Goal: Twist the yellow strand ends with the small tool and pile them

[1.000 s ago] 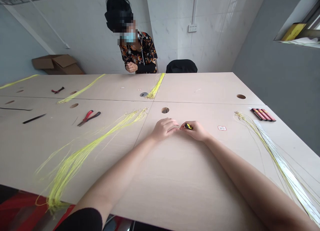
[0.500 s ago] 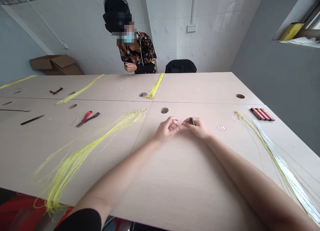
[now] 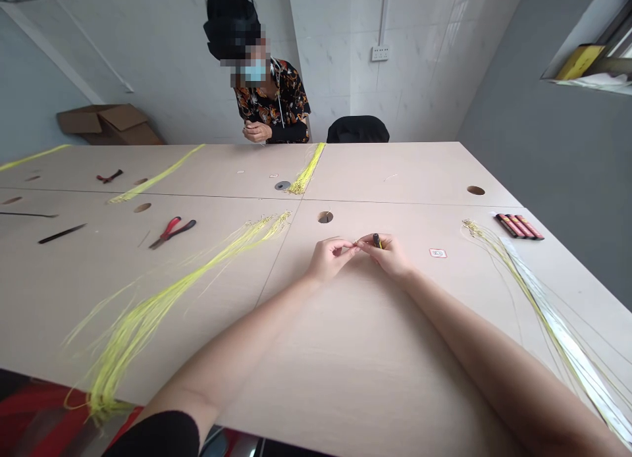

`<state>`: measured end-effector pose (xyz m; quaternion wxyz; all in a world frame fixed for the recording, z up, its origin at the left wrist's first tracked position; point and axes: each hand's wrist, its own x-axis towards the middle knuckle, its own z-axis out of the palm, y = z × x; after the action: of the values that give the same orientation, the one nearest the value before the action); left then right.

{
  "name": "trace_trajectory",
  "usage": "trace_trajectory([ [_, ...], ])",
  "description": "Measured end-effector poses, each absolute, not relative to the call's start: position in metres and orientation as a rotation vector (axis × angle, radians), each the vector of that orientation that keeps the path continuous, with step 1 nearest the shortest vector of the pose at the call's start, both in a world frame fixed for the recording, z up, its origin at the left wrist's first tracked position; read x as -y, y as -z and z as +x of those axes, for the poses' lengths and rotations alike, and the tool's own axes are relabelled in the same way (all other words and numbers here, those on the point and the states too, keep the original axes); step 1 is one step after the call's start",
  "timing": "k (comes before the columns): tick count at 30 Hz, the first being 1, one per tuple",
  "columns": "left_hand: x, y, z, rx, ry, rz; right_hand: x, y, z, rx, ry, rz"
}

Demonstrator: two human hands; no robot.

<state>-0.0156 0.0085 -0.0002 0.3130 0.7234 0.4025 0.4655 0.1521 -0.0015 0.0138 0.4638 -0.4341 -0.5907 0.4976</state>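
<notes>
Over the middle of the table, my left hand (image 3: 332,258) and my right hand (image 3: 388,254) meet at the fingertips. Both pinch at one tiny gold-coloured piece (image 3: 356,243), too small to name. A short black-and-yellow tool (image 3: 377,240) sticks up from my right fist; its working end is hidden among the fingers. Left of my hands lies a long bundle of yellow threads (image 3: 162,299) with small gold-coloured ends pointing toward the far side. To the right is a small red-bordered label (image 3: 438,253) flat on the table.
Pliers (image 3: 172,232) and a black pen-like tool (image 3: 62,233) lie at left. Right: more threads on a white strip (image 3: 538,299) and a red-and-black pack of tubes (image 3: 519,226). A cable hole (image 3: 325,217) is just beyond my hands. Across the table a person (image 3: 271,101) works with hands together.
My left fingers have closed and come right to meet my right fingertips, where the tiny gold-coloured piece now shows. The tool stays in my right hand.
</notes>
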Motion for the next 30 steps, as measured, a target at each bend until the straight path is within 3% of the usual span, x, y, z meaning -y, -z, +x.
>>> trace_trajectory([
  [30,-0.014,0.005,-0.019,-1.051,-1.164,1.615,0.005,-0.001,0.148,1.578,-0.867,-1.099],
])
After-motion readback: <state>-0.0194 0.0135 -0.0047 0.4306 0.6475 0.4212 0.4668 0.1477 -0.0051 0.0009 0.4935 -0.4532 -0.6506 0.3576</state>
